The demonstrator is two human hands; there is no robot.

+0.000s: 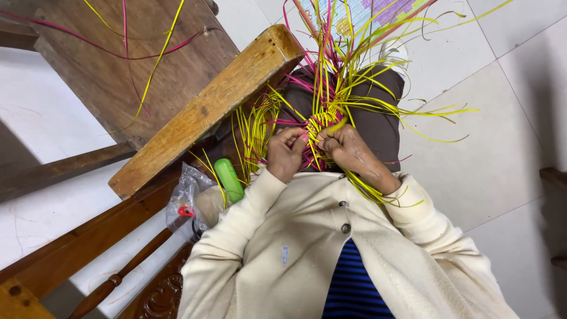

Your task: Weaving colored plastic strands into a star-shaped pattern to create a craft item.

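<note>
Cream cardigan (307, 248) filled the near frame, over a blue-striped top (353, 283); person seated, looking down at lap. Pale tiled floor (502, 147) took up the right side. Wooden chair frame (201, 112) ran diagonally at left, its armrest end just beside the work. Dark trousers (378, 118) under the hands carried the piece.

Woven strip work (322, 127) sat on the lap, against the top edge of the cardigan, between both hands. Loose yellow and pink strands (413, 112) fanned out up and to the right; a few trailed across the chair wood at top left.

Left hand (285, 152) was curled tight, fingers pinching pink and yellow strands at the woven edge. Right hand (348, 147) was fisted shut on a bundle of yellow strands, forearm resting on more of them.

Smaller items: clear plastic bag (183, 201) at the chair's seat edge, green cylindrical object (228, 179) just beside it, touching the left sleeve.

Handling judgement: strips look light, thin, springy and probably slick; the free ends would whip about. Best hold is close to the woven core, pinching near the crossing point, not out on the loose tails.
</note>
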